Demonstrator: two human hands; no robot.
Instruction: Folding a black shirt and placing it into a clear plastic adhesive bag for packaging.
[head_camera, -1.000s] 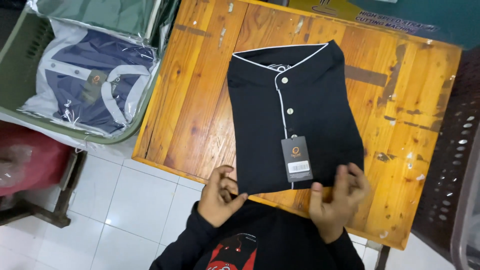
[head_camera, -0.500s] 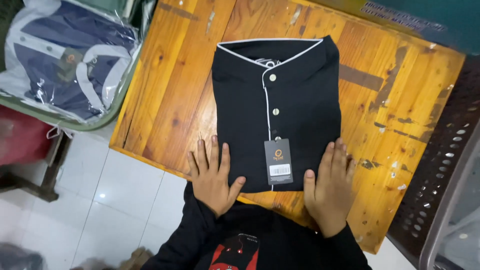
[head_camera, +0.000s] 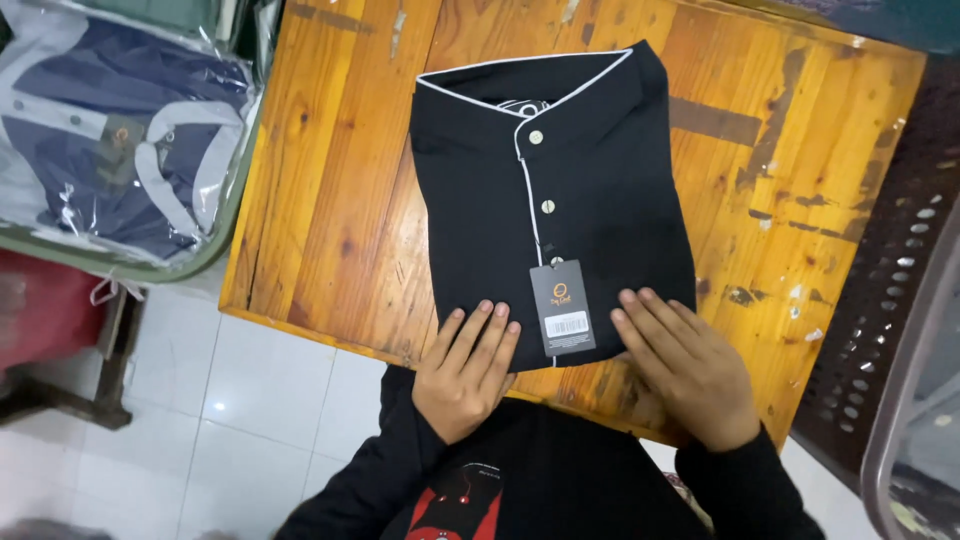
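A folded black shirt (head_camera: 580, 170) with white piping and pale buttons lies flat on a small wooden table (head_camera: 330, 200), collar pointing away from me. A dark hang tag (head_camera: 562, 307) hangs from its placket near the bottom edge. My left hand (head_camera: 465, 370) lies palm down on the shirt's lower left corner, fingers together and stretched out. On the lower right corner rests my right hand (head_camera: 685, 365), also flat with fingers extended. Neither hand grips anything.
A green basket (head_camera: 215, 250) at the left holds a navy and white shirt in a clear plastic bag (head_camera: 110, 150). A dark perforated crate (head_camera: 890, 300) stands at the right. White floor tiles (head_camera: 240, 400) and a red stool (head_camera: 50, 320) lie below left.
My hands went from curled at the shirt's bottom edge to lying flat on its lower corners. The camera view moved closer and shifted left.
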